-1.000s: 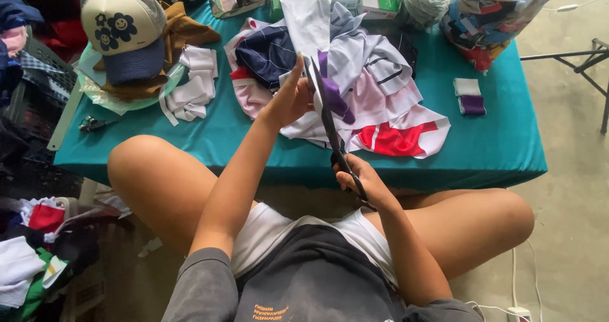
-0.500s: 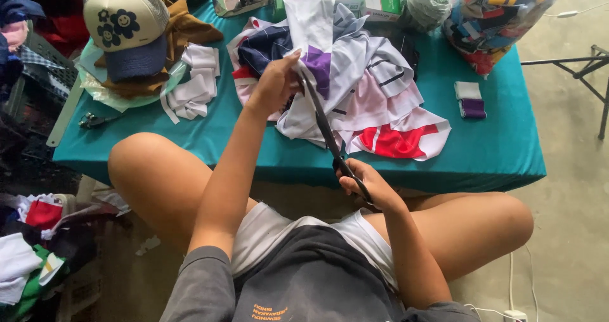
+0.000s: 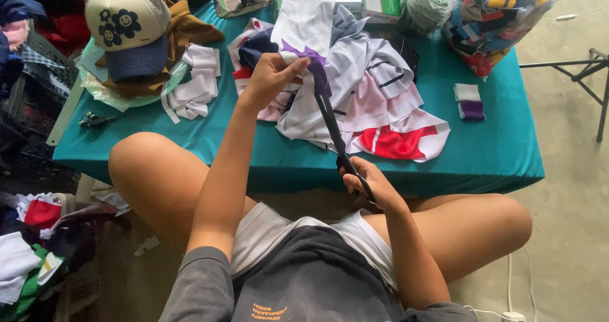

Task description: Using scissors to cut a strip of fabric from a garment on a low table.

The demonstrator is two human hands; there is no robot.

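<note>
- Teal-covered low table (image 3: 501, 163) carried a heap of cut garments (image 3: 374, 100) across its middle.
- Left hand (image 3: 269, 78) was pinched shut on a purple fabric strip (image 3: 314, 65), held up above the heap.
- Right hand (image 3: 374, 182), near the table's front edge, was curled tight through the handles of long black scissors (image 3: 333, 128), blades running up to the strip.
- Flowered cap (image 3: 124, 27) sat at the back left corner.

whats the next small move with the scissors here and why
Probably close the scissors in a short snip. The right hand holds the handles, the blades reach into the purple cloth, and the left hand pinches that cloth taut just beside them.
</note>
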